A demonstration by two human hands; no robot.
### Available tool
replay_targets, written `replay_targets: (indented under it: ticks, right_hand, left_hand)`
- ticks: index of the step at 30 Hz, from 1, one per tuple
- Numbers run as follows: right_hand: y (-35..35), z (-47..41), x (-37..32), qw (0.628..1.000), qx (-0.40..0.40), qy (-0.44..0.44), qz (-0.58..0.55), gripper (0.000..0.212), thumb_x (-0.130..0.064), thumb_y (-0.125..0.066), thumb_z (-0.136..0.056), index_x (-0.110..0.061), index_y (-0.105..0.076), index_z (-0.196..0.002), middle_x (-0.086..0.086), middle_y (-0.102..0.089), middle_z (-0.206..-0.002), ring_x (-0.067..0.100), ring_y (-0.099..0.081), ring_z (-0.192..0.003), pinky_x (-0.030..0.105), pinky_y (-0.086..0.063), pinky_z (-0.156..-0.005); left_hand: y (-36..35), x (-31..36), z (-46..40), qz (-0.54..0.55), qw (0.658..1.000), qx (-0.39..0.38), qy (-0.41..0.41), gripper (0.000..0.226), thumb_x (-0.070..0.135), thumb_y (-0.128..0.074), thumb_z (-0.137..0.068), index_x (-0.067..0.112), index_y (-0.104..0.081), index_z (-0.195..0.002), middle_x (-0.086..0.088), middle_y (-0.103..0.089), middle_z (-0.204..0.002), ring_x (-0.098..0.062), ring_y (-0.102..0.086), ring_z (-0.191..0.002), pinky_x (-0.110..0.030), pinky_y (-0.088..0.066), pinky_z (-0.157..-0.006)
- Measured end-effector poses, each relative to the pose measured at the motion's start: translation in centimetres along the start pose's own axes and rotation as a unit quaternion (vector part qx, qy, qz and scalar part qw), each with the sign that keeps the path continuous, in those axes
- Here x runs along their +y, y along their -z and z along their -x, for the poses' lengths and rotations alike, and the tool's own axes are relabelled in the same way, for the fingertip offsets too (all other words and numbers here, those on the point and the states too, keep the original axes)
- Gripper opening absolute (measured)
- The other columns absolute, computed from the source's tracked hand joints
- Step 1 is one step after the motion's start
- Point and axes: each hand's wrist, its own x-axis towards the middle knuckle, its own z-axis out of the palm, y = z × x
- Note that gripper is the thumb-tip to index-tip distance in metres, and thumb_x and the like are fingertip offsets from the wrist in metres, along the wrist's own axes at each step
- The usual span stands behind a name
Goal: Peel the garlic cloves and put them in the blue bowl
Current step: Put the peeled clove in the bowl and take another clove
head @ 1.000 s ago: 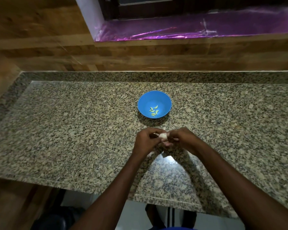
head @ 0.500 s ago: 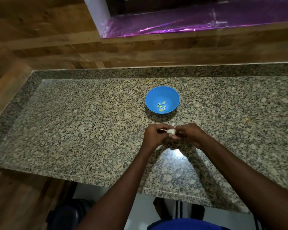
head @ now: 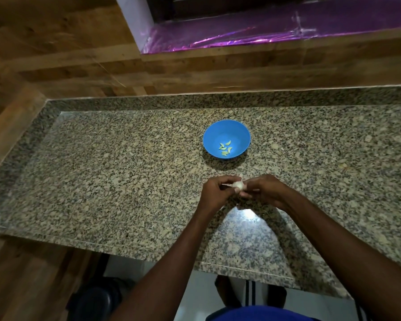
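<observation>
**Garlic mid-peel, held just short of the bowl**

The garlic is a small pale lump pinched between both hands, raised a little above the desk and near the blue bowl, on the person's side of it. Whether it is one clove or a cluster cannot be told at this size. The left hand curls its fingers and thumb round the lump's left side; the right hand closes on its right side, fingertips meeting the left hand's at the garlic. Both grips are narrow and holding the garlic. A faint pale fleck just above the hands may be loose skin, but it is too small to be sure.

The step in hand looks like peeling: both hands work the skin, nothing released yet. Several peeled cloves already lie in the bottom of the bowl, so the task seems partly done. The next move likely calls for stripping the remaining skin, then a short forward reach to drop the clove over the bowl's rim.

Both forearms run in from the lower edge and converge, wrists bent slightly inward. A bright glare sits on the granite just below the hands.
</observation>
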Motion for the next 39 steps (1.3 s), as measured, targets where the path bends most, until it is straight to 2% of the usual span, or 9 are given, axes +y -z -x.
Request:
replay_targets:
  ticks: [5, 11, 16, 19, 23, 28, 33, 36, 39]
  right_hand:
    - [0.0, 0.0, -0.1, 1.000, 0.008, -0.011, -0.012, 0.014, 0.014, -0.063, -0.083, 0.019, -0.066, -0.097, 0.030, -0.071, -0.092, 0.030, -0.073, -0.077, 0.030, -0.063, -0.068]
    - [-1.1, -0.3, 0.3, 0.998, 0.035, -0.048, 0.003, 0.016, 0.005, -0.054, -0.088, 0.002, -0.064, -0.076, 0.008, -0.064, -0.056, 0.021, -0.058, -0.060, 0.027, -0.048, -0.057]
    - [-1.3, -0.2, 0.4, 0.994, 0.078, -0.048, 0.053, 0.017, 0.010, -0.054, -0.080, 0.014, -0.064, -0.093, 0.026, -0.065, -0.079, 0.025, -0.060, -0.056, 0.029, -0.047, -0.048]
    - [-1.2, -0.2, 0.8, 0.992, 0.094, -0.045, 0.066, 0.018, 0.019, -0.047, -0.080, 0.015, -0.061, -0.090, 0.022, -0.062, -0.066, 0.023, -0.058, -0.050, 0.025, -0.048, -0.041]
    - [-0.6, -0.5, 0.6, 0.997, 0.055, -0.057, 0.023, 0.024, 0.019, -0.043, -0.081, 0.020, -0.058, -0.100, 0.025, -0.069, -0.073, 0.027, -0.069, -0.058, 0.028, -0.058, -0.052]
    - [-0.5, -1.0, 0.4, 0.997, 0.066, -0.047, 0.014, 0.013, 0.014, -0.054, -0.085, 0.018, -0.060, -0.096, 0.031, -0.070, -0.084, 0.035, -0.071, -0.064, 0.033, -0.061, -0.055]
    - [-0.4, -1.3, 1.0, 0.993, 0.097, -0.015, 0.059, 0.018, 0.011, -0.072, -0.082, 0.021, -0.065, -0.094, 0.035, -0.067, -0.081, 0.041, -0.070, -0.070, 0.061, -0.058, -0.080]
    - [-0.4, -1.0, 1.1, 0.991, 0.095, 0.009, 0.097, 0.009, 0.006, -0.068, -0.089, 0.015, -0.063, -0.087, 0.038, -0.067, -0.083, 0.040, -0.070, -0.067, 0.061, -0.059, -0.072]
    - [-0.3, -0.8, 1.1, 0.992, 0.089, 0.022, 0.089, 0.018, 0.009, -0.059, -0.094, 0.002, -0.054, -0.078, 0.030, -0.059, -0.076, 0.029, -0.062, -0.050, 0.045, -0.058, -0.053]
  left_hand:
    - [-0.3, 0.1, -0.1, -0.037, 0.999, -0.009, -0.012, 0.034, 0.007, -0.082, -0.076, 0.016, -0.078, -0.108, 0.003, -0.077, -0.103, -0.014, -0.075, -0.090, -0.038, -0.061, -0.083]
    - [-0.3, 0.6, -0.5, -0.090, 0.996, -0.011, -0.022, 0.031, 0.013, -0.084, -0.073, 0.021, -0.080, -0.102, 0.005, -0.078, -0.091, -0.015, -0.075, -0.079, -0.040, -0.062, -0.075]
    - [-0.6, 0.0, 0.1, -0.081, 0.997, -0.003, -0.007, 0.032, 0.018, -0.084, -0.071, 0.023, -0.080, -0.103, 0.006, -0.078, -0.089, -0.020, -0.075, -0.075, -0.045, -0.062, -0.072]
    - [-1.0, 0.0, 0.1, -0.060, 0.998, 0.004, 0.000, 0.032, 0.011, -0.085, -0.073, 0.018, -0.080, -0.103, 0.005, -0.078, -0.093, -0.017, -0.075, -0.079, -0.042, -0.063, -0.076]
    - [-0.5, -0.4, -0.1, -0.036, 0.999, 0.007, 0.017, 0.035, 0.005, -0.082, -0.075, 0.013, -0.078, -0.109, 0.002, -0.078, -0.097, -0.013, -0.075, -0.082, -0.029, -0.061, -0.072]
    - [-0.3, -1.5, -0.4, -0.051, 0.999, 0.014, 0.010, 0.036, 0.015, -0.083, -0.071, 0.021, -0.078, -0.107, 0.007, -0.078, -0.100, -0.012, -0.074, -0.091, -0.038, -0.061, -0.083]
    - [-0.4, -1.8, -1.2, -0.080, 0.995, 0.052, 0.016, 0.030, 0.009, -0.079, -0.078, 0.018, -0.079, -0.107, 0.006, -0.077, -0.100, -0.008, -0.073, -0.085, -0.032, -0.061, -0.078]
    - [0.0, -2.4, -1.5, -0.152, 0.985, 0.082, -0.017, 0.035, 0.007, -0.074, -0.077, 0.020, -0.077, -0.109, 0.006, -0.075, -0.104, -0.010, -0.070, -0.093, -0.032, -0.057, -0.084]
    - [0.1, -2.7, -1.9, -0.224, 0.970, 0.077, -0.047, 0.040, -0.001, -0.067, -0.076, 0.017, -0.077, -0.110, -0.002, -0.073, -0.108, -0.018, -0.066, -0.099, -0.035, -0.054, -0.085]
